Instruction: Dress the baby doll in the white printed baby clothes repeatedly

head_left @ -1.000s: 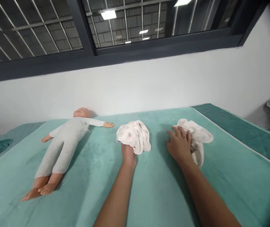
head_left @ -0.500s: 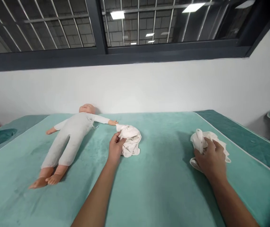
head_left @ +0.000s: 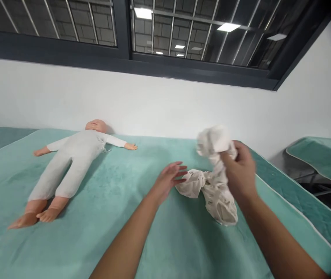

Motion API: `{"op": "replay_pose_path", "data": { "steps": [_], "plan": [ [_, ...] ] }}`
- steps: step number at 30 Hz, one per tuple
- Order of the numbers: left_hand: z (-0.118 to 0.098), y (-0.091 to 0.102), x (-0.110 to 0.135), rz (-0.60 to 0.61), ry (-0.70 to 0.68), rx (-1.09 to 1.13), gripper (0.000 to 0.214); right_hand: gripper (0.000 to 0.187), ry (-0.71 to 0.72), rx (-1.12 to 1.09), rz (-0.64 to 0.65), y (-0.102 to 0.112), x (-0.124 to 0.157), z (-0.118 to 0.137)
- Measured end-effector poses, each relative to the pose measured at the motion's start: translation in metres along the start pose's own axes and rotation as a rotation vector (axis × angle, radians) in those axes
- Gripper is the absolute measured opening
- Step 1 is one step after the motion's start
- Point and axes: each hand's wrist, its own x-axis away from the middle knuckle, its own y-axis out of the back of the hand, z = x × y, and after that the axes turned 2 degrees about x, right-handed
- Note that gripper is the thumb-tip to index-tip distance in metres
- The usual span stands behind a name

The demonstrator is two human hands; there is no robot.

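My right hand (head_left: 242,170) is closed on a crumpled white printed baby garment (head_left: 220,205), lifting part of it above the bed. Its upper bunch (head_left: 214,141) is blurred by motion, and two puffed, leg-like ends hang below. I cannot tell whether this is one piece or two bunched together. Just left of the garment is my left hand (head_left: 169,180), open with its fingers apart, the tips close to the left puffed end (head_left: 191,184). A baby doll (head_left: 78,155) in a white body suit lies on its back at the left, arms spread, head toward the wall.
Green padded covering (head_left: 119,248) spreads under everything, with a darker side strip (head_left: 287,190) at right. Behind it rises a white wall (head_left: 153,104) below a dark-framed barred window (head_left: 124,50). Another green-topped surface (head_left: 322,155) stands at the far right.
Both hands held separate white cloth bundles. My left hand has moved right and opened; my right hand has raised its cloth. The left bundle has left its place beside the doll's hand. The view has shifted right.
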Motion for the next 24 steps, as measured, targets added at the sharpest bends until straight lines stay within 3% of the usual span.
{"op": "replay_pose_path", "data": {
  "steps": [2,4,7,9,12,15,17,21,24],
  "plan": [
    [-0.012,0.014,0.007,-0.039,-0.077,0.109,0.050,0.034,0.088,-0.058,0.270,-0.027,0.017,0.021],
    [-0.022,0.030,0.013,-0.130,-0.153,0.154,0.051,0.040,0.213,-0.028,0.528,-0.048,0.033,0.025],
    [-0.032,0.054,0.023,-0.340,-0.244,0.161,0.051,0.060,0.345,0.342,0.601,-0.055,0.048,-0.006],
    [-0.037,0.066,0.031,-0.411,-0.243,0.187,0.048,0.060,0.326,0.623,0.649,-0.041,0.051,-0.041],
    [-0.043,0.077,0.041,-0.451,-0.239,0.214,0.043,0.041,0.270,0.791,0.771,-0.008,0.050,-0.090],
    [-0.045,0.079,0.046,-0.451,-0.252,0.241,0.039,0.035,0.327,0.918,0.674,0.030,0.049,-0.126],
    [-0.045,0.079,0.046,-0.436,-0.252,0.266,0.037,0.034,0.263,1.008,0.580,0.055,0.047,-0.148],
    [-0.046,0.078,0.044,-0.393,-0.260,0.317,0.038,0.033,0.184,0.971,0.628,0.089,0.042,-0.183],
    [-0.044,0.077,0.044,-0.394,-0.254,0.308,0.038,0.031,0.224,0.923,0.664,0.095,0.039,-0.185]
  ]
}}
